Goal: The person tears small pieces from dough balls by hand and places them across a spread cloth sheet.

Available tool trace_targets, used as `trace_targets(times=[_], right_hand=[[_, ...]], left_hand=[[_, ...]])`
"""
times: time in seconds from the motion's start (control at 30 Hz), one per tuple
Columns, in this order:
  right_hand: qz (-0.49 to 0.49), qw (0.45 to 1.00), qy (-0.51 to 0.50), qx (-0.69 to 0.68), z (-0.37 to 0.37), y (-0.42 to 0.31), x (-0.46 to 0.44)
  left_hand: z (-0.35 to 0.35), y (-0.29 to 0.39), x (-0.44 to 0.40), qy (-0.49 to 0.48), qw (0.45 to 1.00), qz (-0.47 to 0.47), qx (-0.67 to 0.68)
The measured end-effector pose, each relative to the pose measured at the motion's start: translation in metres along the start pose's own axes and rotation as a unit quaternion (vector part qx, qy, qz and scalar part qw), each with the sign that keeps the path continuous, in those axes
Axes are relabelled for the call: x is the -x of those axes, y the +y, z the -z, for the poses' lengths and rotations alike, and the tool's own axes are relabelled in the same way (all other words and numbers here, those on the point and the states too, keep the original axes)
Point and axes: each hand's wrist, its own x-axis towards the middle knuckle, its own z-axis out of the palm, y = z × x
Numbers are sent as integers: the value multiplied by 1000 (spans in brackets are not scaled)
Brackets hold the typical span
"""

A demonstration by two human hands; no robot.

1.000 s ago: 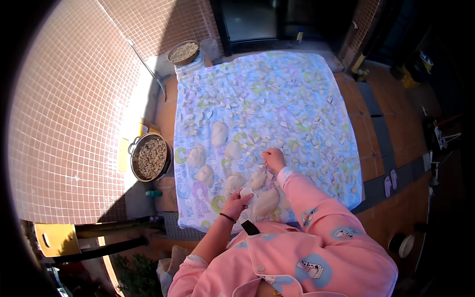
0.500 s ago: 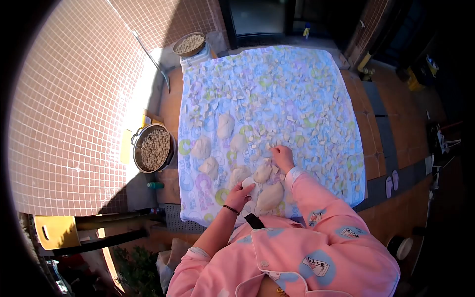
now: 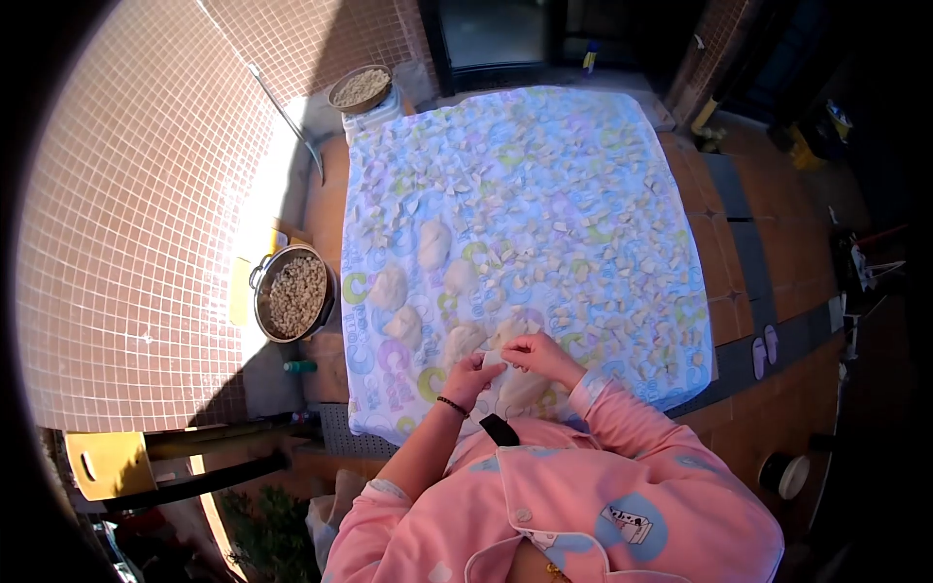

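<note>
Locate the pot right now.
Head view, left side: the pot is between the tiled wall and the cloth, just above the green bottle in frame.

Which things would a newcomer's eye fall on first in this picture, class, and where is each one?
First, the patterned cloth filling the centre, strewn with small pale pieces, with larger pale lumps at its near left. Next, the bright pink top at the bottom, with the left hand and right hand meeting just above it. Then the tiled wall, partly sunlit, on the left.
</note>
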Motion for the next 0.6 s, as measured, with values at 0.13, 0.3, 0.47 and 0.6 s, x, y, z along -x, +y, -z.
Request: trace_targets(times=[0.13, 0.3, 0.47, 0.6], right_hand=[[-17, 999, -31, 5, 4, 1, 3], [-68, 990, -31, -117, 10, 9, 2], [-80, 958, 170, -217, 35, 30, -28], [-16, 954, 293, 62, 71, 55, -69]], left_hand=[[-3, 13, 10, -15, 999, 27, -23], [3, -7, -3, -47, 995, 43, 81], [3, -8, -3, -23, 990, 48, 127], [1, -3, 6, -3, 983, 37, 181]])
